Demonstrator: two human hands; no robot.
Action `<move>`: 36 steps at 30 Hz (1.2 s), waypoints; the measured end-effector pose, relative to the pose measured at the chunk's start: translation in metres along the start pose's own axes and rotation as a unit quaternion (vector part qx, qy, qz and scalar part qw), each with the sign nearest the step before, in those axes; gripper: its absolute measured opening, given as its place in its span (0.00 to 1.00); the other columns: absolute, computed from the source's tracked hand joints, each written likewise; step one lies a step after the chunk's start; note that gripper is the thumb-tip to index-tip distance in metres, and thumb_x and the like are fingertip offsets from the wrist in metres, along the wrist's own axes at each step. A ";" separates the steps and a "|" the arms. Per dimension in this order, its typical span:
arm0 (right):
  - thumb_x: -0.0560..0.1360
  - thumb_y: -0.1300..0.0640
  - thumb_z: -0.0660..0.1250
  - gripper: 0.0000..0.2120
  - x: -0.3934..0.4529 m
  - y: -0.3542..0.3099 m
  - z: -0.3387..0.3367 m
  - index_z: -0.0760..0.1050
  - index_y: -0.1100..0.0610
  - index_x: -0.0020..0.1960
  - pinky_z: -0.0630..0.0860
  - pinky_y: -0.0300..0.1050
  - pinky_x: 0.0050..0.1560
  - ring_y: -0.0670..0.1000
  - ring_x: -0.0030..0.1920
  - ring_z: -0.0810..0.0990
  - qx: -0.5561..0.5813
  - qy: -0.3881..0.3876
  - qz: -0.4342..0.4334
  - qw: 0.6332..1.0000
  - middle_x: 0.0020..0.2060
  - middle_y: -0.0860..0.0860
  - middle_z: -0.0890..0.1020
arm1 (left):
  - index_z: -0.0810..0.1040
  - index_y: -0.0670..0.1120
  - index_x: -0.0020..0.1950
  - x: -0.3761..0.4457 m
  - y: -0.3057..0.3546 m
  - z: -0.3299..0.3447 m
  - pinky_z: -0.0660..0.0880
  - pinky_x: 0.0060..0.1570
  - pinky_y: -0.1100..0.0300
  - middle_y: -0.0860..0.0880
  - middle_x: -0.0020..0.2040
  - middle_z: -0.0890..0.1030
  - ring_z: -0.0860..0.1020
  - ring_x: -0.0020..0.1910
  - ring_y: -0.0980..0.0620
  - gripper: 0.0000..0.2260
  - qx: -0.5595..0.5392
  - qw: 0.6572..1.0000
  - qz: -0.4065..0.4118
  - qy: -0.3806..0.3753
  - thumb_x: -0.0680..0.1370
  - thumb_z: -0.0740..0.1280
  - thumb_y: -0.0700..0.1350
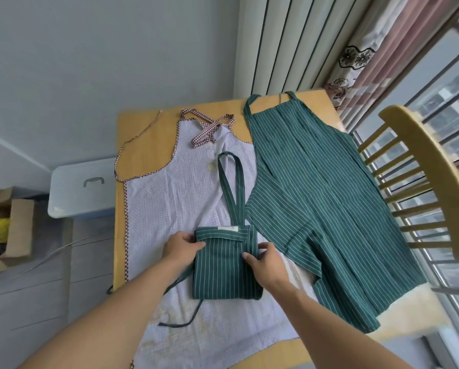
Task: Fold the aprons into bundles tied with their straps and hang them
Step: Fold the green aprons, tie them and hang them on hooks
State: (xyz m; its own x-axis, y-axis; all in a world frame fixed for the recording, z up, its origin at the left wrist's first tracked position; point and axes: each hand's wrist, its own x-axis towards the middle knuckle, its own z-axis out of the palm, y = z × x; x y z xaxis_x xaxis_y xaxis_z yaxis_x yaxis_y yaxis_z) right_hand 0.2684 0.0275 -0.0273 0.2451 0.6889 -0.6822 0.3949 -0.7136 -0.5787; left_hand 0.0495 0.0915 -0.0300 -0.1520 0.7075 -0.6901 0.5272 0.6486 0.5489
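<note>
Here we have the surface, a yellow-topped table, carrying three aprons. Largest is the checked apron, spread flat from 12 o'clock down to 6, its red-checked ties crossed at the top. At 3 o'clock the striped apron lies open, its hem hanging over the near edge; we judge both are laid out flat to wait their turn for folding. A chair stands at the far 3 o'clock side, by the window. Off the surface at 9 o'clock sit a bin and a box.

At the centre, on top of the checked apron, rests the bundle, a green striped apron already folded to a compact rectangle. Its neck loop stretches toward 12 o'clock, likely kept free to serve as a hanger, and a thin strap trails toward 7 o'clock, not yet wrapped.

Our left hand pinches the bundle's 9 o'clock edge, thumb on top. Our right hand grips its 3 o'clock edge, fingers curled onto the cloth. We judge the two hold the folds square before tying.

A small white label shows at the bundle's top edge; its writing is too small to read.
</note>
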 end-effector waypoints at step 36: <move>0.72 0.56 0.78 0.29 0.017 -0.044 -0.023 0.71 0.49 0.69 0.78 0.47 0.61 0.48 0.55 0.82 0.004 -0.090 -0.044 0.995 0.56 0.45 0.83 | 0.78 0.48 0.59 -0.009 0.002 -0.011 0.78 0.55 0.59 0.52 0.53 0.84 0.82 0.54 0.53 0.13 -0.053 0.994 0.062 -0.078 0.76 0.75 0.44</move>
State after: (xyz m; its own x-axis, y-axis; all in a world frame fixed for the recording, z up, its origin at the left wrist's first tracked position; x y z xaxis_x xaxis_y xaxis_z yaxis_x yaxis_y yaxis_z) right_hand 0.2756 0.0738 -0.0030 0.0468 0.7150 -0.6976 0.4008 -0.6531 -0.6425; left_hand 0.0432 0.0897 -0.0175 0.0457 0.7372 -0.6741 0.4417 0.5903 0.6756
